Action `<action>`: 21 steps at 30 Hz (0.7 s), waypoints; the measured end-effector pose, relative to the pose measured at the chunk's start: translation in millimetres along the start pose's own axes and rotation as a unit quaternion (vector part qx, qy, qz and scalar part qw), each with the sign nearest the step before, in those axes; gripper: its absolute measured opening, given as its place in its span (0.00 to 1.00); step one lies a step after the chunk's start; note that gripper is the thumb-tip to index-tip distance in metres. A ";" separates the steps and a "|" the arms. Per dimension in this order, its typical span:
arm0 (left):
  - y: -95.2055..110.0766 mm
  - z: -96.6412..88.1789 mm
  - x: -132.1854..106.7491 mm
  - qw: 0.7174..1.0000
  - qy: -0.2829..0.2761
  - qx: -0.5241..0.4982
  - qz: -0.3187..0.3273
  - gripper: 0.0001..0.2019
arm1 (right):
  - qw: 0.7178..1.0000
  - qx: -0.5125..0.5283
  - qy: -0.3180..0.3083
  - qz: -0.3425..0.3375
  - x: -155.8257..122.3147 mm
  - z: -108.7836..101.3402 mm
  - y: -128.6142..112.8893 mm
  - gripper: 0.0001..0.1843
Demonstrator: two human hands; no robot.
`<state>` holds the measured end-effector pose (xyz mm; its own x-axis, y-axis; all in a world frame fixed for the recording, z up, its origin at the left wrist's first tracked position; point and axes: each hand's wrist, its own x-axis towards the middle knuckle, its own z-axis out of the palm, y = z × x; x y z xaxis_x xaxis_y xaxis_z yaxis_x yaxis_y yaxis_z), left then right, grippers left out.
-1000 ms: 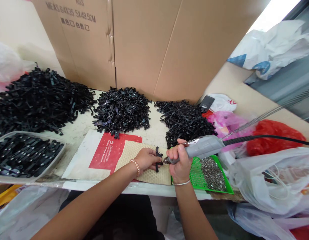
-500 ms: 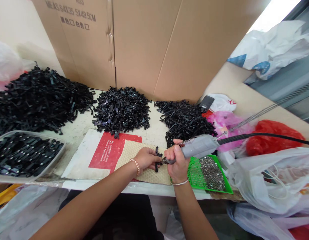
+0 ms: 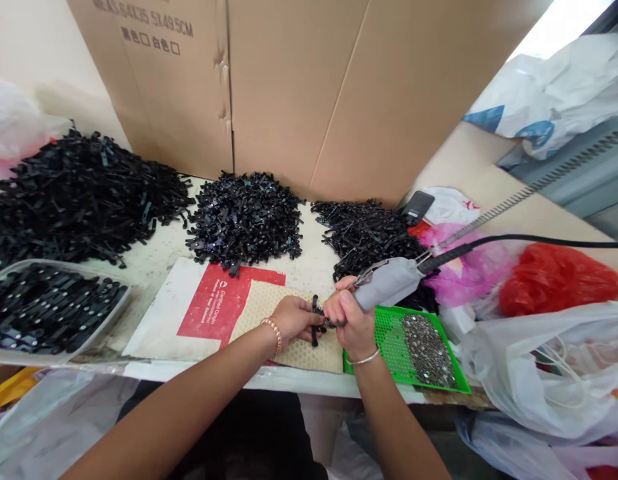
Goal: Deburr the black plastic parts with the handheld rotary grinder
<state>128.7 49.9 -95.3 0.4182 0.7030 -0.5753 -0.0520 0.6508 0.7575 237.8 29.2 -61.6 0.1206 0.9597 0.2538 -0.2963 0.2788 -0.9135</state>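
My left hand [image 3: 295,319] pinches a small black plastic part [image 3: 315,337] over a honeycomb-patterned mat [image 3: 269,307]. Wrapped round a grey electric screwdriver [image 3: 391,283] is my right hand [image 3: 353,320]; the tool lies tilted, its tip close against the black part. Whether the tip touches a screw is hidden by my fingers. Right beside that hand sits a green perforated tray [image 3: 389,340] with many small metal screws [image 3: 429,350] in it.
Black parts lie in a left heap [image 3: 83,193], a middle heap [image 3: 246,220] and a right heap [image 3: 369,233]. A clear plastic tub [image 3: 123,307] holds more. Cardboard [image 3: 289,87] stands behind. A coiled spring [image 3: 529,183], black cable [image 3: 539,240] and plastic bags [image 3: 543,373] are at right.
The screwdriver's rear end has swung slightly down and toward me, its cable and spring shifting along. My right hand has turned a little with it; the left hand still holds the black part.
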 end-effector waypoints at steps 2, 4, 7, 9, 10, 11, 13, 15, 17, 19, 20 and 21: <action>1.3 0.6 -0.8 1.000 0.000 -0.002 -0.004 0.07 | 1.000 0.006 -0.028 0.007 1.0 -3.4 0.7 0.13; 2.4 0.9 -1.5 1.000 -0.005 -0.003 -0.009 0.06 | 0.998 0.020 -0.056 0.009 1.3 -6.1 2.8 0.13; 3.6 0.7 -3.1 1.000 -0.004 0.004 -0.014 0.06 | 0.996 0.044 -0.075 0.003 -0.9 -4.8 7.1 0.11; 4.7 -0.4 -4.5 1.000 -0.002 0.008 -0.014 0.05 | 0.997 0.046 -0.069 -0.001 -3.5 -0.8 7.8 0.11; 5.4 -1.3 -5.0 1.000 -0.006 0.007 -0.014 0.06 | 0.997 0.045 -0.060 -0.003 -4.6 0.8 6.5 0.11; 6.3 -2.3 -5.5 1.000 -0.011 0.004 -0.014 0.06 | 0.998 0.044 -0.048 -0.008 -5.3 1.3 3.7 0.13; 8.4 -4.5 -6.1 1.000 -0.017 -0.004 -0.021 0.06 | 0.999 0.039 -0.005 -0.032 -4.2 -3.6 -6.3 0.16; 10.6 -6.3 -6.8 0.999 -0.013 -0.005 -0.032 0.05 | 0.994 0.019 0.072 -0.082 0.8 -19.2 -19.7 0.18; 12.7 -7.2 -8.3 0.999 -0.008 0.000 -0.037 0.06 | 0.977 -0.020 0.164 -0.133 8.9 -44.2 -31.2 0.20; 14.8 -6.9 -10.6 0.999 -0.008 0.005 -0.036 0.07 | 0.960 -0.052 0.233 -0.147 17.5 -72.6 -36.5 0.22; 15.8 -6.5 -12.0 0.999 -0.007 0.007 -0.036 0.07 | 0.953 -0.060 0.261 -0.144 21.0 -85.8 -36.6 0.23; 16.7 -5.8 -13.3 0.999 -0.004 0.010 -0.036 0.06 | 0.948 -0.066 0.280 -0.136 23.8 -97.2 -35.3 0.24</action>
<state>117.0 53.0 -76.7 0.4269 0.6525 -0.6261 -0.0027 0.6933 0.7206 343.2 38.8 -54.2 0.6705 0.6740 0.3102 -0.0652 0.4699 -0.8803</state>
